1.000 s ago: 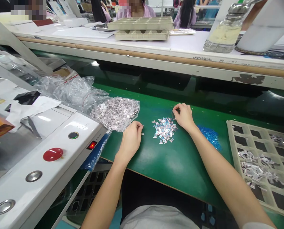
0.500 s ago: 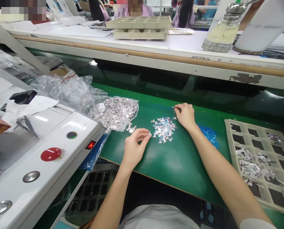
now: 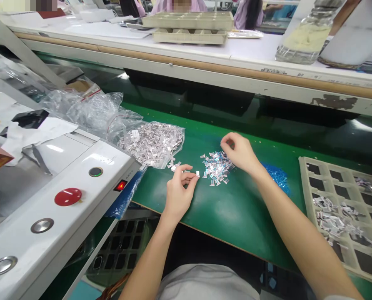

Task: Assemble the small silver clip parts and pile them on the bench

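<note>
1. Green bench mat (image 3: pixel 235 208): I log it as the work surface, with a pale wooden front edge running from lower left towards lower right; dark and glossy along its far edge.
2. Loose pile of small silver parts (image 3: pixel 216 166): lies on the mat, about midway between its front and far edges.
3. Left hand (image 3: pixel 178 193): near the front edge, just left of the pile; thumb and forefinger pinched narrow on one small silver part (image 3: pixel 197 173).
4. Right hand (image 3: pixel 240 152): at the pile's far right side, fingers curled close together on the parts; I cannot tell whether it holds one.
5. Clear bag of silver parts (image 3: pixel 151 143): at the mat's left edge, a few strays beside its mouth; more crumpled clear bags (image 3: pixel 86 110) behind it.
6. White machine housing (image 3: pixel 63 196): left of the mat, with a red button (image 3: pixel 68 196).
7. Moulded compartment tray (image 3: pixel 307 183): at the mat's right edge, silver parts in some cells.
8. Blue scraps (image 3: pixel 276 177): between tray and right forearm.
9. Room: a white bench (image 3: pixel 204 58) beyond the far edge carries stacked trays (image 3: pixel 188 27); other people sit behind it.
</note>
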`<action>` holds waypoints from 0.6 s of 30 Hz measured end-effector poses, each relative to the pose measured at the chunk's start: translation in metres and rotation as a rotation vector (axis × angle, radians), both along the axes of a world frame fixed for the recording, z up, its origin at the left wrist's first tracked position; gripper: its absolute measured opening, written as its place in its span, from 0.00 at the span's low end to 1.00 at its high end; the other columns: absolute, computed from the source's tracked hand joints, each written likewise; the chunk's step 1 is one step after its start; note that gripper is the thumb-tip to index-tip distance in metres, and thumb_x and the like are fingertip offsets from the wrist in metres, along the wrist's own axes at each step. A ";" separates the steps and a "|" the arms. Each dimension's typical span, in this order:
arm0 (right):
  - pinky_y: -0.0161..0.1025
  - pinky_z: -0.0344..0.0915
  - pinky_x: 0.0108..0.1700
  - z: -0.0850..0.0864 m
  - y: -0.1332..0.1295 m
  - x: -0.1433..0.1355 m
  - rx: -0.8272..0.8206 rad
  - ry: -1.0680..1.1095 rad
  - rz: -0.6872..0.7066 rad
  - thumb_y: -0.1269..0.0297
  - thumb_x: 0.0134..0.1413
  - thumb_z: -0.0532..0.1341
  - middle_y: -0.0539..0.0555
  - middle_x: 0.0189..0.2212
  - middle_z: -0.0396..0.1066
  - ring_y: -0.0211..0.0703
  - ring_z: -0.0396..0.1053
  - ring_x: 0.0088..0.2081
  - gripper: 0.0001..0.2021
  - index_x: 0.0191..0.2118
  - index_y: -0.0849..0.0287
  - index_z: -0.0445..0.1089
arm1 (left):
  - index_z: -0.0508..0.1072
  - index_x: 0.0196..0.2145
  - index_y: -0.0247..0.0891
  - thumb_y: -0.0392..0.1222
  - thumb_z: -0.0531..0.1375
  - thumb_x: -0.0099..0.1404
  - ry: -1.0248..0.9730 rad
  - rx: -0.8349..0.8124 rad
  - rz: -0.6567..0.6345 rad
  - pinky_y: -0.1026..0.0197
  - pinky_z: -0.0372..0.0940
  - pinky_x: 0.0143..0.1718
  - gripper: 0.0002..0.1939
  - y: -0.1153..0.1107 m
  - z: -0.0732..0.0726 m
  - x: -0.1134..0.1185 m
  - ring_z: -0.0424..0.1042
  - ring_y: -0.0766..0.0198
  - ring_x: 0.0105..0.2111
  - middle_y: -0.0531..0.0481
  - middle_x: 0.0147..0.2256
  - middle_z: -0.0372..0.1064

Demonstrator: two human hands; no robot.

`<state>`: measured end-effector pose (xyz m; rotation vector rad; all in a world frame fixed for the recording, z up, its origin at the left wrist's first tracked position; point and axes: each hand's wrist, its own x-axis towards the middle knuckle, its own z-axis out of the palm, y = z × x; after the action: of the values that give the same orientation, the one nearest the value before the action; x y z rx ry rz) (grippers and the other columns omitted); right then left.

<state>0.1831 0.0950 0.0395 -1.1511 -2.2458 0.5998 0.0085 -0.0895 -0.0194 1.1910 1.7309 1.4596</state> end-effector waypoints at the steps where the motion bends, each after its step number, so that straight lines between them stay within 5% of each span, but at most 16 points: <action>1: 0.47 0.68 0.46 0.006 -0.010 -0.005 -0.081 0.029 0.134 0.66 0.63 0.58 0.56 0.39 0.78 0.52 0.73 0.42 0.05 0.37 0.55 0.72 | 0.70 0.51 0.44 0.44 0.67 0.70 0.000 0.003 0.008 0.55 0.78 0.44 0.15 0.000 0.001 0.001 0.83 0.58 0.36 0.50 0.37 0.82; 3: 0.42 0.67 0.42 0.016 -0.029 -0.013 -0.215 0.037 0.351 0.66 0.64 0.59 0.53 0.37 0.78 0.47 0.74 0.38 0.05 0.38 0.55 0.72 | 0.69 0.51 0.45 0.44 0.66 0.70 0.000 0.009 0.018 0.56 0.78 0.44 0.15 -0.001 0.001 0.001 0.84 0.58 0.36 0.51 0.37 0.82; 6: 0.39 0.64 0.36 0.021 -0.052 -0.024 -0.305 0.004 0.482 0.67 0.66 0.58 0.49 0.34 0.77 0.42 0.72 0.32 0.05 0.39 0.54 0.72 | 0.68 0.50 0.45 0.43 0.66 0.70 0.002 0.019 0.031 0.56 0.78 0.44 0.14 -0.002 0.002 0.001 0.84 0.58 0.36 0.51 0.38 0.83; 18: 0.39 0.62 0.39 0.011 -0.059 -0.034 -0.233 -0.001 0.508 0.74 0.63 0.60 0.50 0.33 0.75 0.41 0.69 0.34 0.07 0.35 0.56 0.72 | 0.66 0.48 0.46 0.45 0.67 0.70 -0.009 0.039 0.053 0.55 0.79 0.44 0.14 -0.002 0.000 0.001 0.84 0.57 0.38 0.50 0.39 0.83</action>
<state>0.1489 0.0355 0.0506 -0.6680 -2.5300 1.0814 0.0096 -0.0914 -0.0196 1.1649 1.7474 1.5340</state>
